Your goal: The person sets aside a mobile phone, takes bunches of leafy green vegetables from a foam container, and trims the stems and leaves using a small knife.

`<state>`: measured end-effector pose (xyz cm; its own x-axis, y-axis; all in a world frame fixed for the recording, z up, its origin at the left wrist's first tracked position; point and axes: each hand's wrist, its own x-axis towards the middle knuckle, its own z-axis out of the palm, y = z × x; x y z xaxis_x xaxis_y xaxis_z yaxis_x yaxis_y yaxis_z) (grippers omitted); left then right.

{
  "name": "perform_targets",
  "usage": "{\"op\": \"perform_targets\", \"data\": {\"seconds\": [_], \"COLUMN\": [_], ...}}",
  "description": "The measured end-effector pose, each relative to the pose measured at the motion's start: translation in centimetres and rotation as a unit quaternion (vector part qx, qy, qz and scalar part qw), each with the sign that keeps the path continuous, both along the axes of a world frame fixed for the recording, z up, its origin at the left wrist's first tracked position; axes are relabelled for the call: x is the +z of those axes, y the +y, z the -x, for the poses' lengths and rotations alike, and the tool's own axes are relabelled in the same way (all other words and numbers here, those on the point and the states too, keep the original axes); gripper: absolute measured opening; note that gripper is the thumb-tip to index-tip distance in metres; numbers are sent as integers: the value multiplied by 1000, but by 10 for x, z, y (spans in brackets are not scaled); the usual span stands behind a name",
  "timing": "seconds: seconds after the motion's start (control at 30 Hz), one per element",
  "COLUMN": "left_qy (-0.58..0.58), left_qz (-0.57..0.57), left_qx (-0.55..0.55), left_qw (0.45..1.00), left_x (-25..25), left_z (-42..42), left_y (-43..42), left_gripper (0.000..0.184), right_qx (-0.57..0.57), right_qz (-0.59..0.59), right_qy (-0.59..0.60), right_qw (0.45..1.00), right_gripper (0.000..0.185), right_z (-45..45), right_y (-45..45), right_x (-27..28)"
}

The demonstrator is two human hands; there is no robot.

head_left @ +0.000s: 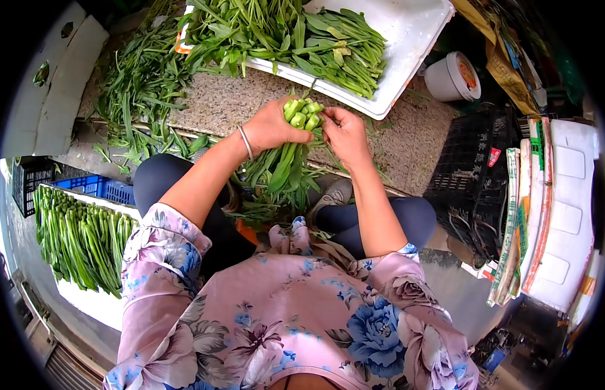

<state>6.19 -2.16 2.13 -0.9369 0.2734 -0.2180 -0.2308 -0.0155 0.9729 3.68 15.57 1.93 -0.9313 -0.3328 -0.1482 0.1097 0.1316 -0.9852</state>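
A bunch of leafy greens (283, 170) is in my left hand (273, 125), fingers wrapped round it just below the cut ends. Its thick pale-green stem ends point up towards the camera, and the long leaves hang down between my knees. At the right edge of the stems, my right hand (345, 135) is closed in a pinch against the same bunch. Exactly which stem or leaf lies between those fingertips is hidden. Just beyond my hands, a white foam tray (406, 45) holds more of the greens (344, 49).
Loose leaves (136, 84) litter the stone ledge (218, 107) at left. Neatly lined-up greens (84, 237) lie on my left beside a blue crate (104, 187). To the right stand a white tub (453, 77), a black crate (468, 162) and stacked foam boxes (562, 214).
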Motion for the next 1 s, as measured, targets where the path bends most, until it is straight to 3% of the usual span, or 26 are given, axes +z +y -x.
{"op": "perform_targets", "data": {"seconds": [0.03,0.1,0.23,0.3,0.33,0.4,0.43,0.47,0.5,0.53,0.6,0.63,0.77,0.83,0.87,1.0], "left_qy": [-1,96,112,66,31,19,6,-5,-5,9,24,19,24,57,90,224], "left_qz": [0,181,197,97,-16,-6,2,-25,-26,-57,-88,-33,63,80,105,175], "left_qx": [2,47,60,41,55,58,61,56,55,84,117,90,69,61,30,-15], "left_qw": [1000,978,972,992,998,998,998,998,998,995,989,995,995,993,990,959], "left_x": [0,4,4,5,14,13,12,8,6,5,9,14,14,9,13,19], "left_z": [-1,-4,0,3,-1,2,2,2,1,1,1,2,3,4,3,-7], "left_y": [-1,-1,-5,-6,-4,-5,-5,-5,-2,1,2,0,0,1,1,11], "left_gripper": [50,53,55,53,51,51,51,54,54,53,53,52,54,54,54,65], "right_qx": [2,3,-8,7,6,-27,-111,-193,-220,-217,-159,-99,-92,-171,-191,-152], "right_qz": [0,-31,-28,63,64,6,-86,-174,-306,-418,-477,-530,-532,-230,-133,2], "right_qy": [-1,28,10,-130,-130,-58,19,74,81,124,60,-7,16,-10,-13,-66], "right_qw": [1000,999,1000,990,989,998,990,963,923,873,863,842,842,958,973,986], "right_gripper": [17,17,16,18,18,21,26,28,28,28,28,28,26,26,25,21], "right_z": [1,3,9,11,16,35,55,76,87,111,126,130,125,111,100,56], "right_y": [-2,-6,-11,-8,-6,-1,7,18,24,40,45,44,46,48,47,52], "right_x": [0,-1,-7,1,6,13,2,-10,-7,-40,-40,-39,-25,-8,-1,18]}}
